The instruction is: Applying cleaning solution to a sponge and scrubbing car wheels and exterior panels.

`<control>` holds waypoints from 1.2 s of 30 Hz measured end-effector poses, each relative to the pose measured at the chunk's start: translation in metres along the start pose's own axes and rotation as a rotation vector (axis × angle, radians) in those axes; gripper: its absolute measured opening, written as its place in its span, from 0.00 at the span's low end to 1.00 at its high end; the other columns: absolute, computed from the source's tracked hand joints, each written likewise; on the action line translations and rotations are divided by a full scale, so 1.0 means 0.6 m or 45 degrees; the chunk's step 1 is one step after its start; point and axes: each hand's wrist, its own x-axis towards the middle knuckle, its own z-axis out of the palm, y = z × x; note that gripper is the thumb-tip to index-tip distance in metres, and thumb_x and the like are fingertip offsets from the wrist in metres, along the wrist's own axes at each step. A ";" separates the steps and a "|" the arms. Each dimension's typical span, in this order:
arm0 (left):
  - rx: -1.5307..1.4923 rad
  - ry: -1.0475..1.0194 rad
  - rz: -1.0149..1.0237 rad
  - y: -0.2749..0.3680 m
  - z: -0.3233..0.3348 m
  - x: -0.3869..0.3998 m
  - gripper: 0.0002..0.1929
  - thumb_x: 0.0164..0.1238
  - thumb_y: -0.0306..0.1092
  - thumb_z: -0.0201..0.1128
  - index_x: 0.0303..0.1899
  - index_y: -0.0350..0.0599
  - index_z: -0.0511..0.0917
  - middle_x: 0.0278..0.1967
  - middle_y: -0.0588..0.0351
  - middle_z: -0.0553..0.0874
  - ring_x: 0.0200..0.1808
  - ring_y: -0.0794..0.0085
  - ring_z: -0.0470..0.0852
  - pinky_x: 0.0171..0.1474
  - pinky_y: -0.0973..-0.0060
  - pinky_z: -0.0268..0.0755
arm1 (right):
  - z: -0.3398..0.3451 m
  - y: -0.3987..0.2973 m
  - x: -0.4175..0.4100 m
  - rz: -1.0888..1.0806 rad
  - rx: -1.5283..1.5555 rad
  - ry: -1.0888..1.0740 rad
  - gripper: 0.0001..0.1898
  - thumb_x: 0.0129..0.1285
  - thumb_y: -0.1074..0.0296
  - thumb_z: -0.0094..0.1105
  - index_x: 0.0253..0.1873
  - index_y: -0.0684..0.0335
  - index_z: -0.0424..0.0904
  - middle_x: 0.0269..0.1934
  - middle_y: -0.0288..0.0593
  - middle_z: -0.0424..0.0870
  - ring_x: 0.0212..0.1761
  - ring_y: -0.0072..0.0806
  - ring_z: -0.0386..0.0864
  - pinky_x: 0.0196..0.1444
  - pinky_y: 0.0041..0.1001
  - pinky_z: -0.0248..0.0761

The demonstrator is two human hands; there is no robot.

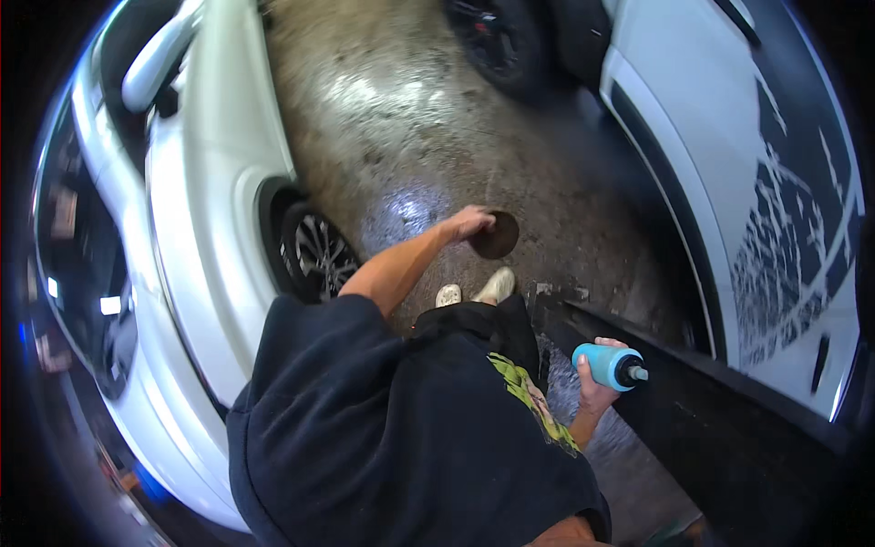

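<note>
My left hand (472, 222) reaches out over the floor and grips the edge of a dark brown round disc (496, 236), possibly a pad. The disc hangs above and ahead of my shoes (497, 284); its far side is hidden. Down at my right side, my right hand (601, 395) is wrapped around a light blue bottle (601, 364). The bottle has a black cap (629, 370) with a pale nozzle and lies tilted, nozzle pointing right. Part of my right forearm is hidden behind my dark shirt.
A white car (225, 123) stands close on my left, its front wheel (318, 249) near my left arm. To my right is a white vehicle (673, 130) with dark branch-like graphics. A long black panel (683, 403) runs beneath it. The concrete floor (410, 150) looks wet and stained.
</note>
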 end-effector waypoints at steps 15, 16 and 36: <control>0.387 -0.835 -0.439 0.191 0.300 0.336 0.22 0.48 0.27 0.61 0.49 0.43 0.74 0.37 0.52 0.81 0.42 0.65 0.80 0.43 0.70 0.75 | 0.154 0.076 0.134 0.787 0.334 0.953 0.24 0.46 0.75 0.68 0.50 0.64 0.70 0.44 0.43 0.75 0.45 0.31 0.74 0.53 0.32 0.67; 0.374 -0.815 -0.397 0.168 0.301 0.370 0.23 0.49 0.28 0.62 0.52 0.44 0.73 0.40 0.51 0.81 0.43 0.63 0.80 0.42 0.68 0.76 | 0.159 0.081 0.148 0.794 0.347 1.033 0.24 0.46 0.75 0.68 0.50 0.64 0.70 0.44 0.43 0.75 0.46 0.31 0.74 0.53 0.32 0.67; 1.588 -1.381 1.505 0.048 1.019 0.838 0.25 0.64 0.30 0.50 0.65 0.51 0.65 0.66 0.55 0.65 0.65 0.61 0.64 0.67 0.62 0.52 | 0.415 0.311 0.412 0.890 0.636 2.253 0.29 0.45 0.72 0.70 0.53 0.64 0.66 0.46 0.46 0.74 0.48 0.35 0.73 0.55 0.36 0.67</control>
